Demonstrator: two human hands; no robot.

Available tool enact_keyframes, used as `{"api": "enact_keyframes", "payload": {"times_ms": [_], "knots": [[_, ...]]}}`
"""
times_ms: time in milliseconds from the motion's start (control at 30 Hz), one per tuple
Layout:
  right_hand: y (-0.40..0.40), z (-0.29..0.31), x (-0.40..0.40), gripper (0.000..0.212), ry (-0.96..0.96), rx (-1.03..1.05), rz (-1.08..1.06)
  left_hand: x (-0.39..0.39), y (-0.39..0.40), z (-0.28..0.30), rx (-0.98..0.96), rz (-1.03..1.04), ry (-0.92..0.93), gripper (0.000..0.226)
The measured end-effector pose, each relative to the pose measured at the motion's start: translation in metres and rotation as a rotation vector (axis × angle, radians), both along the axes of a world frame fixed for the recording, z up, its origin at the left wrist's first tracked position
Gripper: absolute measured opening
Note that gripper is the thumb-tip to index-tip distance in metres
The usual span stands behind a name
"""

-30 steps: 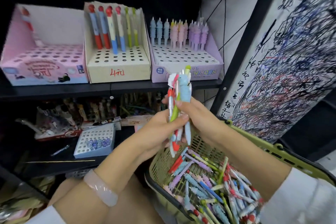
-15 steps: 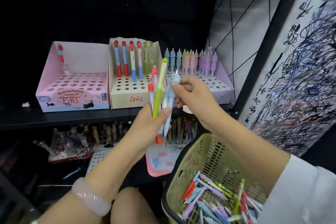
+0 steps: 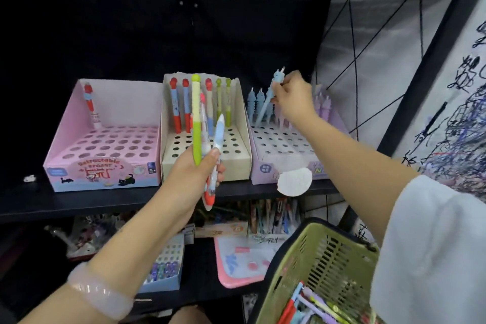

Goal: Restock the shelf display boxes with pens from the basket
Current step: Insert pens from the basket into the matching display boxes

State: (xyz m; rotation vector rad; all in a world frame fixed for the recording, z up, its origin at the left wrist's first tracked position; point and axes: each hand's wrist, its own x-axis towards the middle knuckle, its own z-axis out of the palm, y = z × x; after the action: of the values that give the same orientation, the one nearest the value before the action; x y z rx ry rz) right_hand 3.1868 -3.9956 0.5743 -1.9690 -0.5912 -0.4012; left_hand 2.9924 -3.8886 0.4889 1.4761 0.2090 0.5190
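- Head view: my right hand is pinching a pale blue unicorn pen between thumb and fingers, holding it tilted over the back left part of the lilac display box; its tip is pointing down at the rows of blue, pink and purple pens standing along that box's back edge.
- My left hand is gripping a bunch of pens, fingers curled round them: a green one sticking up highest, a white-and-blue one, and a red-ended one poking out below the fist. It is hovering in front of the cream display box.
- The cream box is sitting mid-shelf, holding red-blue and green pens upright along its back edge.
- The pink display box is sitting toward the shelf's left end, with one pen leaning in its back left corner.
- The green basket is hanging at bottom right, more loose pens lying in its bottom.
- A pale bracelet is sitting on my left wrist; a white sleeve is covering my right upper arm.
- A round white tag is hanging at the lilac box's front edge.
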Motion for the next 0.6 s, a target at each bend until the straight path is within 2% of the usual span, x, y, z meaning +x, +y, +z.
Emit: {"api": "enact_keyframes", "payload": {"times_ms": [167, 367, 600], "knots": [[0.017, 0.0, 0.017, 0.028, -0.039, -0.109, -0.043, 0.004, 0.01, -0.001, -0.053, -0.052, -0.037, 0.016], [0.021, -0.002, 0.025, 0.026, -0.019, -0.091, -0.018, 0.009, 0.014, -0.002, -0.108, -0.052, -0.039, 0.017], [0.026, 0.003, 0.029, 0.023, -0.057, -0.172, 0.013, 0.007, 0.015, -0.004, -0.144, -0.065, -0.033, 0.017]]}}
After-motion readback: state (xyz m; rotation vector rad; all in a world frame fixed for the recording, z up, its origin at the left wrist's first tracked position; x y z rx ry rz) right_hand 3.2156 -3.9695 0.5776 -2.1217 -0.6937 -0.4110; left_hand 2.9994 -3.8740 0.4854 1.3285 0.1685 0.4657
